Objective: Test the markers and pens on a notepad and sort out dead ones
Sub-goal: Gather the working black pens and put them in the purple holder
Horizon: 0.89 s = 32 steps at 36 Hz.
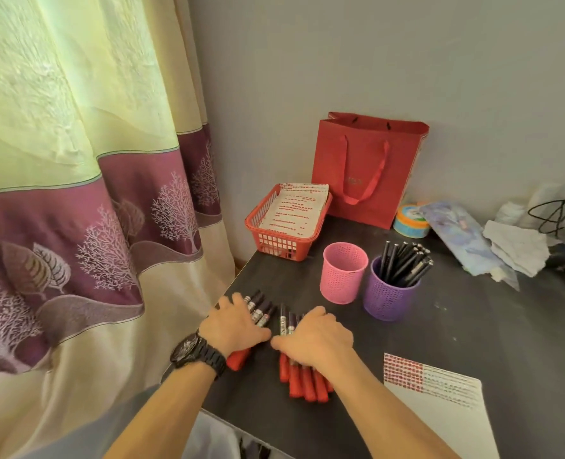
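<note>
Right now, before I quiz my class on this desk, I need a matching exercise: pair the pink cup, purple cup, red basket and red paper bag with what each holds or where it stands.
Column one:
1. pink cup
2. purple cup
3. red basket
4. red paper bag

Column two:
A. holds a sheet with red marks
B. stands at the back, by the wall
C. holds black pens
D. shows nothing inside

Pairs: 1-D, 2-C, 3-A, 4-B.
</note>
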Each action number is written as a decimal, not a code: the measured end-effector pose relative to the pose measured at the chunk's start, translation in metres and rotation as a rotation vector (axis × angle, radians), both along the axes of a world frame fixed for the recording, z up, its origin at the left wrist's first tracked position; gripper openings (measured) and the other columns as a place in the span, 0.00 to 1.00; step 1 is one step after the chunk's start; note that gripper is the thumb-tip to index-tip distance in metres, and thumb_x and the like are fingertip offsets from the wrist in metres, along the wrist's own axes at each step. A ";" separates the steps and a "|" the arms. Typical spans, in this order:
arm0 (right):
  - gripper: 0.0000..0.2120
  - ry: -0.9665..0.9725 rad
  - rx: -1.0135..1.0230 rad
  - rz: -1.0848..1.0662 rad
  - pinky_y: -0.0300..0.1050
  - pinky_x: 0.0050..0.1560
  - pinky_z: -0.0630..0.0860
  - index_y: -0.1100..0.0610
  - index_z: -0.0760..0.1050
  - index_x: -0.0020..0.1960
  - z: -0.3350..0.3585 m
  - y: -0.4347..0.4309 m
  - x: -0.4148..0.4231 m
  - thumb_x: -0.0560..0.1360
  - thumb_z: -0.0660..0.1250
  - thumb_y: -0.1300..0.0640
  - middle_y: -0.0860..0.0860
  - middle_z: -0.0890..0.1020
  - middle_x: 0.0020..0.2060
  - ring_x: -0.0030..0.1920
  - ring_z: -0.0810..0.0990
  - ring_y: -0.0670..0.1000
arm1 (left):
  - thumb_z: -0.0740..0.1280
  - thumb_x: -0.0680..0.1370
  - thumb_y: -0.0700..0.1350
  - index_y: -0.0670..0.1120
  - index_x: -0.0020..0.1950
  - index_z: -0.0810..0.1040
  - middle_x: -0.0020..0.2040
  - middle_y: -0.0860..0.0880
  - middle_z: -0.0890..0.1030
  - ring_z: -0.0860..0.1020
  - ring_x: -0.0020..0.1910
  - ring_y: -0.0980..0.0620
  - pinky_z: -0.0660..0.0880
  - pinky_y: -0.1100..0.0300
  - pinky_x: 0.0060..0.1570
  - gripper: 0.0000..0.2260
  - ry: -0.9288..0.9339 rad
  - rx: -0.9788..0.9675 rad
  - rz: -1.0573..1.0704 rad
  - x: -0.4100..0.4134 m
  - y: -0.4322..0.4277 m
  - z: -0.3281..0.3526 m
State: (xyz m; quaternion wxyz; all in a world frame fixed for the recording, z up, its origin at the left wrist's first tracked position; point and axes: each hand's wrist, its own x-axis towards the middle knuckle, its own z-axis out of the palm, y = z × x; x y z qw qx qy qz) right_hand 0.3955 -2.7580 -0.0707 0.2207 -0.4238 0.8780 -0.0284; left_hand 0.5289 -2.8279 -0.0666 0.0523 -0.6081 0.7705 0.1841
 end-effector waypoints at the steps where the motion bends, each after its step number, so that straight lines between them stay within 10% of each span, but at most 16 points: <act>1: 0.44 0.010 0.018 0.006 0.47 0.50 0.72 0.57 0.62 0.71 0.000 -0.002 0.003 0.67 0.71 0.31 0.55 0.74 0.66 0.63 0.78 0.55 | 0.69 0.72 0.62 0.44 0.68 0.63 0.65 0.41 0.71 0.75 0.63 0.39 0.75 0.50 0.56 0.33 -0.018 -0.012 -0.008 -0.002 -0.001 0.000; 7: 0.29 0.009 -0.050 0.082 0.48 0.49 0.76 0.57 0.65 0.67 -0.004 0.003 0.001 0.73 0.72 0.45 0.56 0.78 0.62 0.59 0.79 0.56 | 0.70 0.75 0.51 0.45 0.59 0.69 0.49 0.48 0.78 0.79 0.46 0.48 0.79 0.56 0.41 0.19 -0.046 -0.130 -0.047 -0.013 -0.005 -0.006; 11: 0.15 -0.476 -0.334 -0.022 0.44 0.43 0.73 0.52 0.73 0.54 0.011 0.020 -0.034 0.70 0.70 0.49 0.51 0.80 0.51 0.46 0.79 0.49 | 0.68 0.75 0.54 0.46 0.52 0.68 0.41 0.51 0.74 0.75 0.39 0.52 0.70 0.59 0.34 0.15 0.090 -0.043 -0.048 -0.007 -0.022 -0.008; 18: 0.05 -1.327 -1.123 -0.493 0.49 0.36 0.82 0.59 0.77 0.47 0.070 0.014 -0.103 0.76 0.73 0.61 0.57 0.83 0.35 0.33 0.84 0.53 | 0.63 0.78 0.35 0.41 0.55 0.75 0.44 0.44 0.85 0.85 0.38 0.44 0.80 0.57 0.35 0.07 1.472 0.503 0.257 -0.046 -0.041 0.035; 26: 0.14 -0.928 -1.554 -0.625 0.47 0.42 0.83 0.59 0.75 0.63 0.101 -0.052 -0.134 0.79 0.71 0.60 0.48 0.86 0.38 0.38 0.87 0.45 | 0.67 0.79 0.35 0.44 0.56 0.77 0.46 0.46 0.84 0.83 0.37 0.51 0.79 0.55 0.42 0.08 1.770 0.295 0.232 -0.158 -0.056 0.079; 32: 0.19 -0.654 -1.484 -0.654 0.55 0.61 0.79 0.54 0.72 0.66 0.075 -0.080 -0.128 0.77 0.72 0.55 0.41 0.84 0.39 0.44 0.85 0.39 | 0.69 0.78 0.40 0.50 0.60 0.74 0.49 0.46 0.83 0.85 0.43 0.51 0.81 0.57 0.43 0.12 1.562 0.112 0.134 -0.188 -0.059 0.048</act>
